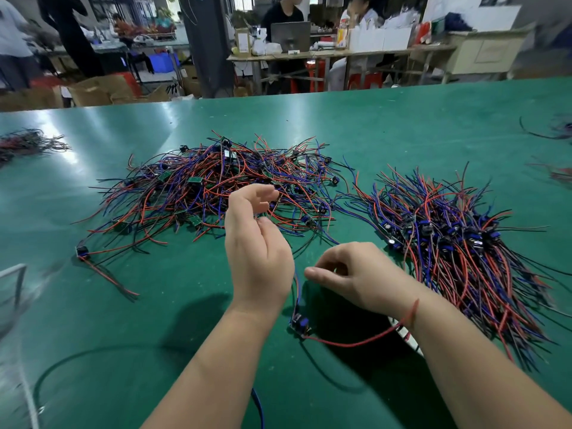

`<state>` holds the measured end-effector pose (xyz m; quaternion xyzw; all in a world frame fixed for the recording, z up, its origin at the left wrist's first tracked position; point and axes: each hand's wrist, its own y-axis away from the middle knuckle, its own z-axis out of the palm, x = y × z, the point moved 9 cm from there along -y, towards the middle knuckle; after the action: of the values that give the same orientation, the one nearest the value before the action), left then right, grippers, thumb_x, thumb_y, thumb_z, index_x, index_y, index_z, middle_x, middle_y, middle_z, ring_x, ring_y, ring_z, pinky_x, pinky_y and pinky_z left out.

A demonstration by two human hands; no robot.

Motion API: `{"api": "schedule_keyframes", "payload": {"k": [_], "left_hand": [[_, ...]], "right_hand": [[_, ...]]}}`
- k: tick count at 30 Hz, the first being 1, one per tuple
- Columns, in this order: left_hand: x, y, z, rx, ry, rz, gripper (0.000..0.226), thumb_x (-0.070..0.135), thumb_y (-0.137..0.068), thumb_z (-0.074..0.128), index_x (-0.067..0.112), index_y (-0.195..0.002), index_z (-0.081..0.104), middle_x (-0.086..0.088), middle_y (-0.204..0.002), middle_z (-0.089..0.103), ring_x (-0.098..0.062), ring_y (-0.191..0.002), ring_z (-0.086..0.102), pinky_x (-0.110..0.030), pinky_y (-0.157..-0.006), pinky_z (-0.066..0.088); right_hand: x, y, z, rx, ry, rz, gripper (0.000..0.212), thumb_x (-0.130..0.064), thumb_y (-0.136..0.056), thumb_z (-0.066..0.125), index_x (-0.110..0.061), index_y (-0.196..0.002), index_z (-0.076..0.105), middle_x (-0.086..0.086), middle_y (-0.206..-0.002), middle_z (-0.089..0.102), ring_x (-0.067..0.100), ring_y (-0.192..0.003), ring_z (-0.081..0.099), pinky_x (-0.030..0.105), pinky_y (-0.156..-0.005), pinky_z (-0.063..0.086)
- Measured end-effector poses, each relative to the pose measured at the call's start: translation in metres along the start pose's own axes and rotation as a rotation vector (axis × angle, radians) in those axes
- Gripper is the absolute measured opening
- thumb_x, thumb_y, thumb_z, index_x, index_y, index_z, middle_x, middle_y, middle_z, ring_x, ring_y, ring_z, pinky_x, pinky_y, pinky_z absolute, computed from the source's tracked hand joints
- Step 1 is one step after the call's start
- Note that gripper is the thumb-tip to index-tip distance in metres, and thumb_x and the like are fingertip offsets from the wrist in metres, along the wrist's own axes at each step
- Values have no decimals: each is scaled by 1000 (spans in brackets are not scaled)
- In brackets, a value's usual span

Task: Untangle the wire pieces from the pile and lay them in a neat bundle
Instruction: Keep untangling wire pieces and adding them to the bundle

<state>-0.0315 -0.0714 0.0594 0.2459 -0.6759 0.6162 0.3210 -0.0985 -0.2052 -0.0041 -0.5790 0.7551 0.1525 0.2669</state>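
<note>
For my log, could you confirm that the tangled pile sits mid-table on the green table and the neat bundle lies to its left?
Not quite: the head view shows the neat bundle lying to the right of the tangled pile. The pile does sit mid-table on the green table.

I am in a factory workshop for electronics assembly. My bench is a long table (402,125) with a green mat on top. On it lie a tangled pile of wire pieces (216,187) with small circuit boards and, towards the right edge, a sorted bundle (464,249). One more heap (28,144) lies at the far-left edge. Beyond the far edge I see cardboard boxes (99,89) on the floor, a blue crate (161,61), a desk (340,54) carrying a monitor (291,34) and cartons, and other people (283,18).
</note>
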Motion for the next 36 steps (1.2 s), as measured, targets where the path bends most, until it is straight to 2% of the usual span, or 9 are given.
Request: {"api": "schedule_keyframes", "payload": {"k": [4,8,11,18,21,23,28,32,36], "left_hand": [[-11,-1,-1,-10,-34,-57,46,-12,-78,35,24,-101,49,-2,-102,59,-18,-98,56,-26,-89,43],[-25,-3,-2,-7,-48,-141,45,-16,-77,36,22,-94,53,7,-94,59,-10,-90,55,-18,-84,41],[-31,-3,-2,4,-40,-188,47,-18,-77,37,24,-89,55,10,-89,59,-3,-83,55,-15,-80,42],[-37,-3,-1,-24,-48,-235,47,-15,-78,39,28,-82,58,11,-83,60,2,-77,54,-12,-74,41],[-38,-3,-2,-18,-53,-254,47,-14,-79,41,30,-82,57,10,-84,60,-3,-80,54,-13,-75,41],[-36,-3,-3,-8,-62,-259,46,-13,-81,43,32,-84,55,8,-88,60,-5,-80,53,-12,-75,40],[-40,2,-2,48,118,-397,15,9,-81,57,24,-81,61,6,-76,63,-1,-65,54,-14,-64,43],[-49,19,30,-180,310,-627,19,21,-86,69,14,-69,71,-2,-67,71,-12,-62,63,-25,-61,52],[-43,33,49,-331,464,-733,13,25,-75,76,16,-65,75,-4,-67,71,-11,-61,66,-20,-56,53]], "right_hand": [[-7,4,1,-73,23,-67,32,-52,-80,66,-21,-88,72,-6,-85,65,5,-76,62,19,-73,50],[-14,10,0,-165,-33,-91,40,-63,-70,68,-27,-87,70,-14,-86,61,-6,-81,56,15,-73,43],[-21,18,21,-350,34,-88,49,-63,-54,80,-27,-84,65,-13,-85,61,-2,-79,57,20,-70,48],[-24,21,35,-416,107,-90,10,-32,-78,72,-26,-83,66,-6,-85,66,6,-73,60,22,-66,49],[-14,13,24,-300,101,-20,6,-27,-82,69,-22,-83,65,-5,-81,65,11,-71,59,21,-63,46],[-9,5,4,-108,35,20,7,-23,-83,69,-21,-79,64,-7,-75,65,9,-66,57,14,-59,42],[4,12,-52,456,-518,9,16,-9,-80,72,-19,-69,66,3,-66,70,18,-58,62,31,-58,50],[-8,17,-56,524,-569,-84,19,-13,-79,76,-25,-69,66,-9,-63,66,3,-50,49,16,-48,41],[-17,18,-53,495,-536,-124,26,-10,-78,76,-30,-67,65,-12,-62,66,4,-51,45,24,-47,39]]}}
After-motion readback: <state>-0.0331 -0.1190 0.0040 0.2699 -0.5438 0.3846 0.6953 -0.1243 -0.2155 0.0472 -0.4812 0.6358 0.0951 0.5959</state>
